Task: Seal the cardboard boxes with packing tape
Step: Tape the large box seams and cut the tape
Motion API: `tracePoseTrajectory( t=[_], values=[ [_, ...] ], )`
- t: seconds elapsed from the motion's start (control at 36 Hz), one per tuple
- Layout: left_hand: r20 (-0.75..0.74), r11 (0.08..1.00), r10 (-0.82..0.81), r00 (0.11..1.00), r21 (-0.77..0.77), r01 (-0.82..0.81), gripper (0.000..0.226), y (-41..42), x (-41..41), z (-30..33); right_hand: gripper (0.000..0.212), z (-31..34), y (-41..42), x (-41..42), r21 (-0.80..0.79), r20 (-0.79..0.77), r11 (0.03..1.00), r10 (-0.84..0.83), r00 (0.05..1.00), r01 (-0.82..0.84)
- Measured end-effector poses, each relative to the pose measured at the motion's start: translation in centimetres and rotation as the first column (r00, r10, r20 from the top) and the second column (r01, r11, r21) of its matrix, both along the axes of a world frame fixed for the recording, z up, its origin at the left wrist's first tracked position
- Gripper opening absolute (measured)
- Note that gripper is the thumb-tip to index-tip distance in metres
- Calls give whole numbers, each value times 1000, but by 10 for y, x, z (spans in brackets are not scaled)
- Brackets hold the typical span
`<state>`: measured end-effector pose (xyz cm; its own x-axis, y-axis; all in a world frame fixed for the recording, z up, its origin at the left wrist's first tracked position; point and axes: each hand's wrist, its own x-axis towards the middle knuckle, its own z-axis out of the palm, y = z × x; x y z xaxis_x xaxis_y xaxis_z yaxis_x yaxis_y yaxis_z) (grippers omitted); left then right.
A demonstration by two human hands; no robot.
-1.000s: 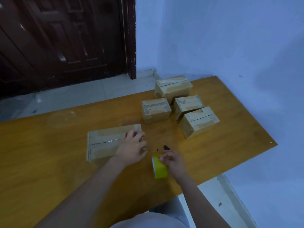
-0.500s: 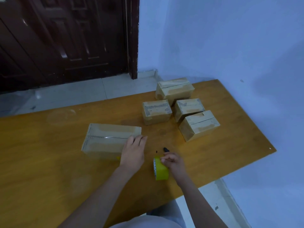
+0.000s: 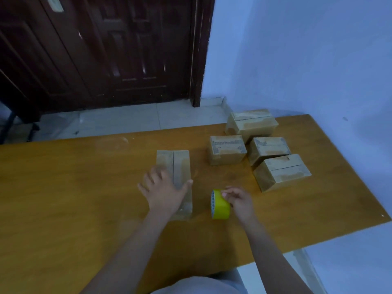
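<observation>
A long cardboard box (image 3: 180, 164) lies on the wooden table (image 3: 63, 187), its centre seam pointing away from me. My left hand (image 3: 163, 190) rests flat on the box's near end, fingers spread. Just to the right, a yellow roll of packing tape (image 3: 220, 205) stands on its edge on the table. My right hand (image 3: 238, 199) grips the roll from the right, fingers curled over its top. Several smaller cardboard boxes (image 3: 227, 149) are grouped at the table's far right.
One box in the group (image 3: 282, 171) sits nearest the right hand. A pale blue wall (image 3: 318, 60) runs along the table's right side. A dark wooden door (image 3: 127, 49) and tiled floor (image 3: 127, 119) lie beyond the table's far edge.
The long box has turned from lying sideways to pointing away from me, under my left hand. The right hand stays on the tape roll.
</observation>
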<state>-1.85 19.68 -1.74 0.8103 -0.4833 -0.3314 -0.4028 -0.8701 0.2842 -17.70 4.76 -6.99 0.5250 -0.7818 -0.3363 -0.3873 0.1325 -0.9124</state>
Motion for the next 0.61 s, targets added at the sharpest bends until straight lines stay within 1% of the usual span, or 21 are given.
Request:
tracePoseTrajectory(
  t=[0.03,0.06,0.11,0.14,0.17,0.22,0.28,0.31,0.33,0.36,0.39,0.42,0.47,0.5,0.53,0.56,0.61],
  values=[
    [-58,999,0,998,50,3,107,-7,1,0,38,4,-1,2,-23,-9,1000,9,1000,-9],
    [-87,997,-7,996,70,13,112,-12,1,1,39,8,-2,4,-45,-21,999,18,1000,-19],
    [-102,995,-31,994,92,41,113,-19,3,0,37,20,-3,8,-83,-28,996,28,999,-31],
    [-111,991,-60,992,112,72,112,-19,4,1,33,28,-3,10,-97,-28,995,30,999,-33],
    [-117,984,-107,987,129,122,111,-18,8,0,27,36,-3,11,-102,-20,994,27,999,-29],
    [-109,949,-262,959,152,276,109,-9,17,2,17,52,-4,12,-53,18,999,5,1000,-4],
    [-99,885,-431,897,150,441,104,5,28,4,9,69,-5,12,-1,49,1000,-2,999,2],
    [-90,849,-501,861,140,509,101,12,33,4,7,78,-6,12,9,57,1000,3,998,-3],
    [-82,818,-555,828,123,561,98,18,37,5,9,87,-6,12,17,66,1000,6,998,-8],
    [-80,799,-590,803,88,595,97,21,39,9,12,95,-6,13,17,71,1000,16,997,-17],
    [-78,793,-605,792,22,608,99,21,39,13,12,104,-5,15,10,71,999,34,997,-35],
    [-68,797,-604,794,-77,599,99,19,37,21,10,112,-4,17,-7,68,998,59,996,-59],
    [-49,784,-551,833,-372,497,91,5,25,41,7,126,-2,22,-59,40,992,117,992,-114],
    [-57,750,-508,859,-520,409,82,-3,18,53,8,133,-1,26,-95,18,985,149,989,-147],
    [-80,713,-475,877,-619,330,69,-12,11,65,9,138,0,31,-139,-4,973,184,983,-183],
    [-76,689,-465,882,-657,307,54,-20,4,76,10,144,1,35,-183,-23,960,212,977,-213],
    [-16,681,-466,884,-645,347,34,-34,-4,89,13,152,2,43,-250,-33,942,225,974,-226]
  ],
)
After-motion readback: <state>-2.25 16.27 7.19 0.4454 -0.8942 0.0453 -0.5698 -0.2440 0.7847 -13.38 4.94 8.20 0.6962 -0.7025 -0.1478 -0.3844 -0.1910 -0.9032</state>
